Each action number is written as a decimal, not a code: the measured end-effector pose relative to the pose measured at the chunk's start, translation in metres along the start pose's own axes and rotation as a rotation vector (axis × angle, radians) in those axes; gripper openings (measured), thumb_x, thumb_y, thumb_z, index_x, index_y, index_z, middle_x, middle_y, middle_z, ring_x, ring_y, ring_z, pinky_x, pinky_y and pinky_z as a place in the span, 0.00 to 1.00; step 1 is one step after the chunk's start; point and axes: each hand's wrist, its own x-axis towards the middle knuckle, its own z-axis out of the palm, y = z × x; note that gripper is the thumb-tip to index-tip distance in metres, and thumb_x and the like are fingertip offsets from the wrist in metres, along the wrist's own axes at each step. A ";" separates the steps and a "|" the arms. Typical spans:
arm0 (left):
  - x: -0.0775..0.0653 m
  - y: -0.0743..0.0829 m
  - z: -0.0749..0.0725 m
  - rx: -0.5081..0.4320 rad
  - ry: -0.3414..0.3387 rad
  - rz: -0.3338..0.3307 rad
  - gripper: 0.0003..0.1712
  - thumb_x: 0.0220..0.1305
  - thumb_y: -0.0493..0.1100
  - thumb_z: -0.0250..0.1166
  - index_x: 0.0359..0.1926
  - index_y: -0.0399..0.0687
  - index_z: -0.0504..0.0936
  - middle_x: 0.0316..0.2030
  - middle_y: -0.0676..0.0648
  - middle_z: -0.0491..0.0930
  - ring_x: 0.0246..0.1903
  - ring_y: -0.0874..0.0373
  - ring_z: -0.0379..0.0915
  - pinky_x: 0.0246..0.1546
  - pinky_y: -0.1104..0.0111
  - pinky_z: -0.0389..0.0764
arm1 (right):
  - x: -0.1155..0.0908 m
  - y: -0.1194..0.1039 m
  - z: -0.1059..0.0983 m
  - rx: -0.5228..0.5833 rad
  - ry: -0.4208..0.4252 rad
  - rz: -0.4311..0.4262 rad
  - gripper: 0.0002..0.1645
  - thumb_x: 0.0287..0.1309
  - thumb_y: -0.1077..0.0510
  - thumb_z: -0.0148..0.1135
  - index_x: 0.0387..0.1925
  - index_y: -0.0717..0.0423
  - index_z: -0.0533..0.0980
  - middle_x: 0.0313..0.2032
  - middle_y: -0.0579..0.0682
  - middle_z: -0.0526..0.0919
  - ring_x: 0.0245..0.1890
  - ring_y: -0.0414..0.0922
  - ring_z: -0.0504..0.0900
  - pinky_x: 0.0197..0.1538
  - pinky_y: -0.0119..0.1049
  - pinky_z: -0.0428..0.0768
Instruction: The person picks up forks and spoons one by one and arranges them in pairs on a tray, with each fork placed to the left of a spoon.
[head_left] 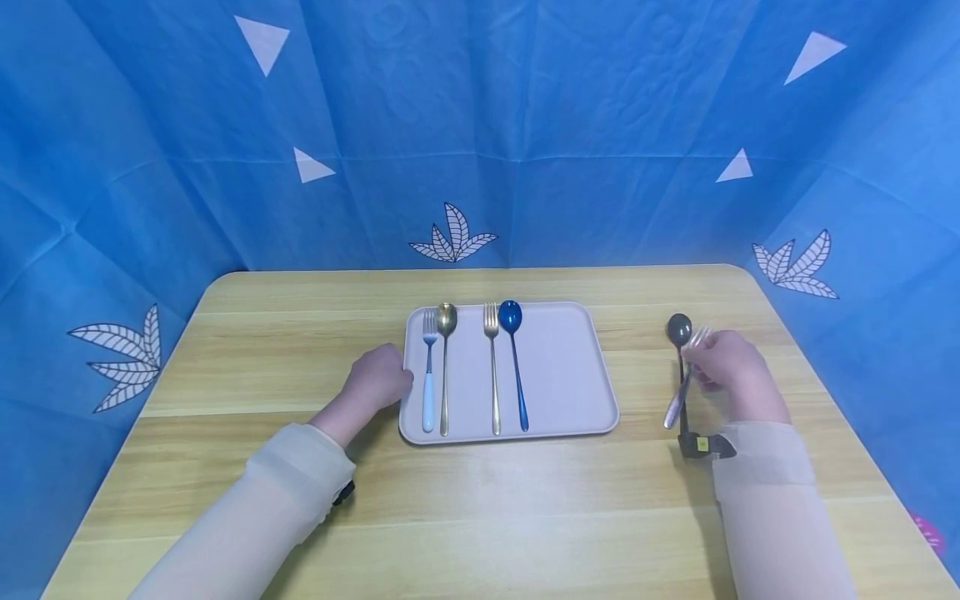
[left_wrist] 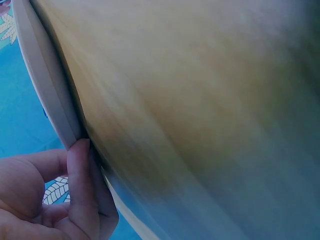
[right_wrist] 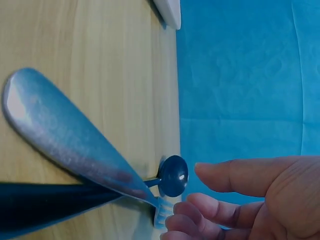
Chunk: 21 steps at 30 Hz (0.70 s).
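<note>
My left hand [head_left: 377, 377] pinches the left rim of a pale tray [head_left: 566, 367]; the left wrist view shows fingers [left_wrist: 82, 175] against that rim. On the tray lie a blue-handled fork [head_left: 428, 400], a gold spoon [head_left: 446, 319], a gold fork [head_left: 492, 333] and a blue spoon [head_left: 511, 315]. Over at the right, my right hand [head_left: 723, 367] is beside a silver fork [right_wrist: 70, 130], thumb and fingertips apart near its tines. That fork lies slantwise across a black spoon [right_wrist: 174, 176], whose handle is partly covered in the head view.
The wooden table [head_left: 480, 508] has rounded far corners. A blue curtain [head_left: 480, 125] with white triangles and leaf prints hangs behind it and along both sides. A small black device [head_left: 701, 445] sits at my right sleeve's cuff.
</note>
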 end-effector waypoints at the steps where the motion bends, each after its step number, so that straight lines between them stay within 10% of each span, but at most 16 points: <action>1: 0.000 0.000 0.000 0.002 -0.002 0.002 0.04 0.64 0.35 0.55 0.33 0.38 0.74 0.25 0.43 0.74 0.24 0.52 0.70 0.23 0.66 0.70 | 0.000 0.001 0.000 -0.003 0.000 0.000 0.18 0.69 0.53 0.52 0.36 0.67 0.73 0.25 0.52 0.80 0.29 0.48 0.80 0.36 0.40 0.78; 21: -0.002 0.000 -0.002 0.015 -0.005 0.022 0.04 0.64 0.35 0.54 0.33 0.38 0.74 0.26 0.43 0.73 0.25 0.52 0.70 0.23 0.66 0.71 | 0.010 0.013 0.002 0.040 -0.058 0.093 0.17 0.64 0.52 0.57 0.23 0.58 0.70 0.13 0.45 0.69 0.16 0.43 0.68 0.26 0.38 0.70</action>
